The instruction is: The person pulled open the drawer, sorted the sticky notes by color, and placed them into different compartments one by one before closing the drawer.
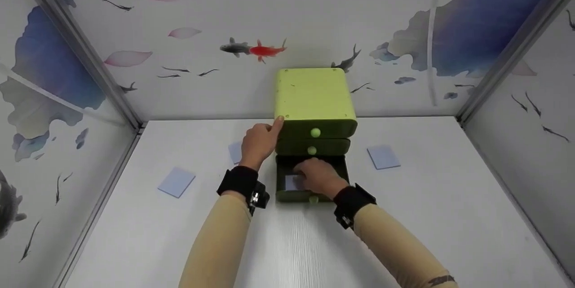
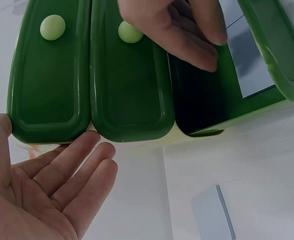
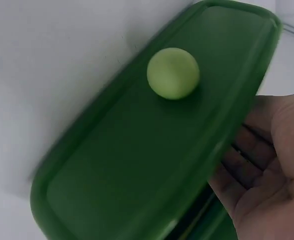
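A small green drawer cabinet [image 1: 314, 95] stands against the back wall, with its bottom drawer [image 1: 292, 197] pulled out. My left hand [image 1: 260, 144] rests at the cabinet's left side, thumb by the top edge and fingers extended along the side in the left wrist view. Inside the drawer lie pale blue square pieces [image 2: 251, 65]; one of them [image 1: 292, 183] shows beside my right hand [image 1: 320, 175]. That hand reaches into the drawer from above with fingers bent loosely downward, and nothing shows between them. The two upper drawers are closed, each with a round light-green knob [image 1: 315, 132].
On the white table [image 1: 431, 216] lie further pale blue squares: one at the left [image 1: 176, 182], one partly hidden behind my left hand [image 1: 234, 152], one right of the cabinet [image 1: 383, 157]. White panels painted with fish enclose the table at the back and both sides.
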`<action>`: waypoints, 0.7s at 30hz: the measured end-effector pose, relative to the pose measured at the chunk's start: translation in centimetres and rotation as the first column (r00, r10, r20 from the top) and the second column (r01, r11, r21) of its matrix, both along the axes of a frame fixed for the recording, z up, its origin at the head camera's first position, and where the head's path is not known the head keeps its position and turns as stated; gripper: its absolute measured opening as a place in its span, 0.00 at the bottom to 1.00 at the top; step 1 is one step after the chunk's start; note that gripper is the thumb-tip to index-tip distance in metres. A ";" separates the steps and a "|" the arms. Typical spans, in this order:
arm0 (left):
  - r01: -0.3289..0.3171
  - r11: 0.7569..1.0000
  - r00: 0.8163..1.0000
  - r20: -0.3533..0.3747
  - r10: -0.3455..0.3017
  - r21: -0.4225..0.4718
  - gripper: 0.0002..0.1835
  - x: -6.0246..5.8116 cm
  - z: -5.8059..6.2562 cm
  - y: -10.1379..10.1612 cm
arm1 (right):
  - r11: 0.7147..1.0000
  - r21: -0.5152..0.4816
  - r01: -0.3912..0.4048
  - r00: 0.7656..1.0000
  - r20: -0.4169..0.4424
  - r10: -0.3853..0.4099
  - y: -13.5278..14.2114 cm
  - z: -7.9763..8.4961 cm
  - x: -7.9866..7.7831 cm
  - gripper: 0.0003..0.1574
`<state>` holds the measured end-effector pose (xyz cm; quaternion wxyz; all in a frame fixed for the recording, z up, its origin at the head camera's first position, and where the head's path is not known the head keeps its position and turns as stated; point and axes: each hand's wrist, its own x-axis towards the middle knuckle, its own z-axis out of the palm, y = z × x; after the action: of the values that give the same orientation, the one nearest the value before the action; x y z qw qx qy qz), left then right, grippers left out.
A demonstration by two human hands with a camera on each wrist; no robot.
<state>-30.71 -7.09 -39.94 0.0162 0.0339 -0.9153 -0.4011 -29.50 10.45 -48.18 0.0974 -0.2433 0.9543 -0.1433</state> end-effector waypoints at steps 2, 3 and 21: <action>-0.005 1.000 1.000 0.002 0.005 -0.002 0.38 0.0 0.0 0.0 | 0.999 -0.029 -0.025 1.000 -0.004 0.025 0.7 0.8 0.5 0.15; -0.006 1.000 1.000 0.003 0.006 -0.002 0.38 0.0 -0.1 0.0 | 0.998 -0.048 -0.041 0.999 -0.010 0.041 1.1 1.1 0.8 0.15; -0.007 1.000 1.000 0.023 0.007 0.004 0.37 -0.2 0.0 0.2 | 0.991 -0.130 0.018 0.996 -0.086 -0.030 14.2 3.6 1.9 0.07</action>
<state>-30.88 -6.93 -39.94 0.0070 0.0415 -0.9145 -0.4025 -27.63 24.62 -44.57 0.0379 -0.2436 0.9493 -0.1951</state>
